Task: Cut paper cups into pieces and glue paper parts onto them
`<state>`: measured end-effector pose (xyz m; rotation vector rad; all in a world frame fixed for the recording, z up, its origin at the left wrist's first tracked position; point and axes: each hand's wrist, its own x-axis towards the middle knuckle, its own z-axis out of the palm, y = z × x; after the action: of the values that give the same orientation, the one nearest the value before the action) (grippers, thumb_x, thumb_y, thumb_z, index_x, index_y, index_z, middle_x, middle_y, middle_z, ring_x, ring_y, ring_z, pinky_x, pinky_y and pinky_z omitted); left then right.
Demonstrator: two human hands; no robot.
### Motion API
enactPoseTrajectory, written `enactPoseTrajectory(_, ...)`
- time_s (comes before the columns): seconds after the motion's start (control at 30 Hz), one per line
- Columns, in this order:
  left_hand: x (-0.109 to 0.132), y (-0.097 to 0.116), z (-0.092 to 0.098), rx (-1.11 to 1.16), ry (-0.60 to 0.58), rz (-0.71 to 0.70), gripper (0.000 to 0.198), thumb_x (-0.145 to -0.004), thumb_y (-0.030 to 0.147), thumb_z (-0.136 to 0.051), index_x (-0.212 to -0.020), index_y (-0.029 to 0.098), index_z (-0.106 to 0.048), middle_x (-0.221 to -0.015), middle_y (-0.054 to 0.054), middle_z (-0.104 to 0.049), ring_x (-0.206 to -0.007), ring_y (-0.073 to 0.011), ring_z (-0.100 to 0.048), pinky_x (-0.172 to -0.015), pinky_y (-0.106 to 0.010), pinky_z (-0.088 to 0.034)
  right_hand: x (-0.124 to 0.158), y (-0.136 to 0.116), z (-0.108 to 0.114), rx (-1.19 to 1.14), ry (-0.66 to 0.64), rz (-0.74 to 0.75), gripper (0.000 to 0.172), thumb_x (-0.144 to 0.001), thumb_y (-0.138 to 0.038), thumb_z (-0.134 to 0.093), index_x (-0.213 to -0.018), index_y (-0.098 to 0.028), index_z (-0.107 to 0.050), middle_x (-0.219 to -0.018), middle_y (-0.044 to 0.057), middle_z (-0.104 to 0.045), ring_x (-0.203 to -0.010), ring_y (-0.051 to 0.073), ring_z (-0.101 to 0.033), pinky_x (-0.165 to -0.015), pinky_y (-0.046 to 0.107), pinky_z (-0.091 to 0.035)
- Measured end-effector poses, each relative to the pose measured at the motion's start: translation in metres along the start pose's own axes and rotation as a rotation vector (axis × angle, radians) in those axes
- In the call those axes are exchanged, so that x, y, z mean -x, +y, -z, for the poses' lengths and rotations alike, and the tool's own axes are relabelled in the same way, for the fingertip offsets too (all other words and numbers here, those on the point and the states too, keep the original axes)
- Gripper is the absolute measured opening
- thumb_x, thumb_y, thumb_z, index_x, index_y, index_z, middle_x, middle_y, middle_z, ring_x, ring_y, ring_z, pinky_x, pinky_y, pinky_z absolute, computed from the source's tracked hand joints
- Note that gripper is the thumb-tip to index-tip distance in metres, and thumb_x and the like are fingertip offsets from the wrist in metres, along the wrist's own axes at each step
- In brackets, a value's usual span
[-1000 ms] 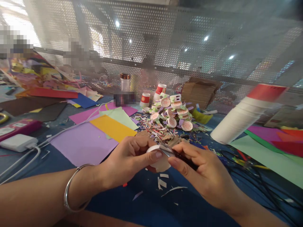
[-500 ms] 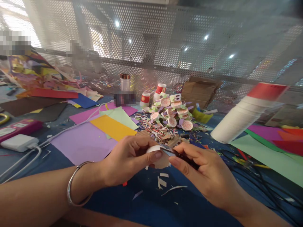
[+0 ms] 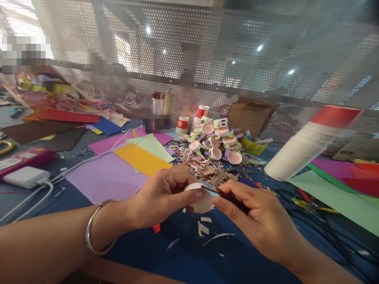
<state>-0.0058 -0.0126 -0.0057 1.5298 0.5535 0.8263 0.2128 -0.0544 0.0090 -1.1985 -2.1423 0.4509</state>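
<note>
My left hand [image 3: 167, 197] is closed on a small white paper cup piece [image 3: 203, 205], round and low like a cut-down cup bottom. Its thumb presses along the near side of the rim. From the right, my right hand [image 3: 251, 213] grips a utility knife [image 3: 233, 199] with a dark handle. The knife's grey blade [image 3: 209, 191] rests at the cup piece's upper right edge, close to my left thumb. Below the hands lie white paper scraps [image 3: 203, 228] on the blue tabletop [image 3: 142, 252].
Behind the hands rise paper shreds [image 3: 204, 165] and a heap of decorated cup bottoms [image 3: 215, 153]. A tall stack of paper cups [image 3: 302, 146] leans at right above black cables [image 3: 325, 225]. Coloured sheets [image 3: 106, 177], a white charger [image 3: 26, 176] and a pink power strip [image 3: 29, 159] lie left.
The whole view has shifted slightly. Both hands keep the same grip, with the blade still at the cup piece's edge.
</note>
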Motion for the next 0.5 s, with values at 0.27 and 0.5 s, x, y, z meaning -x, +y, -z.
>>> enactPoseTrajectory(0.27, 0.0014, 0.0016, -0.0017, 0.032, 0.022, 0.029, 0.022, -0.089, 0.031, -0.069, -0.082, 0.01, -0.069, -0.074, -0.002, -0.065, -0.066, -0.0091, -0.059, -0.063, -0.018, -0.05, -0.0015, -0.0007, 0.0002, -0.008, -0.032, -0.02, 0.033, -0.1, -0.042, -0.052, -0.074, -0.022, -0.054, -0.062, -0.005, -0.045, -0.054, 0.01, -0.041, -0.049, 0.023, -0.035)
enactPoseTrajectory(0.5, -0.0016, 0.0026, 0.0007, 0.12, -0.031, 0.093, 0.02, -0.088, 0.03, -0.072, -0.08, 0.011, -0.07, -0.074, -0.003, -0.067, -0.067, -0.0098, -0.062, -0.064, -0.019, -0.053, -0.0002, -0.0021, 0.0015, -0.021, -0.039, -0.038, 0.036, -0.1, -0.043, -0.053, -0.071, -0.022, -0.051, -0.061, -0.005, -0.041, -0.053, 0.01, -0.039, -0.049, 0.024, -0.033)
